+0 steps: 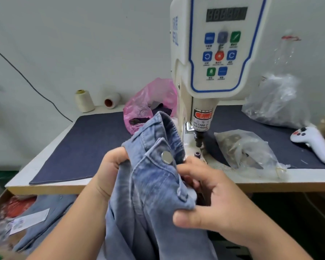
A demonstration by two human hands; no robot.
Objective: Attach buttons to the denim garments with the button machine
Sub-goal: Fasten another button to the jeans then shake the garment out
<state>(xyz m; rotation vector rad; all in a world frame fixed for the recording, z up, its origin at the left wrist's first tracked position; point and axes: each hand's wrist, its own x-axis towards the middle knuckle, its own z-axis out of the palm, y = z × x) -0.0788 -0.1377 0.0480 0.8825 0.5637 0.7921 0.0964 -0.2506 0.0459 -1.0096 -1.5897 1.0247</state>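
A light-blue denim garment (154, 184) is lifted in front of the table edge, its waistband end pointing up. A round silver button (167, 157) sits on that waistband. My left hand (109, 171) grips the cloth from the left, fingers curled behind the fabric. My right hand (210, 199) pinches the garment's right edge between thumb and fingers. The white button machine (214, 53) with its control panel stands right behind; its press head (198, 141) is just beyond the waistband, apart from it.
A clear bag of metal buttons (248, 151) lies right of the machine. A pink plastic bag (148, 104), two thread cones (84, 100) and a white handheld controller (313, 141) rest on the dark-matted table (79, 147). More denim (51, 218) lies in a box at lower left.
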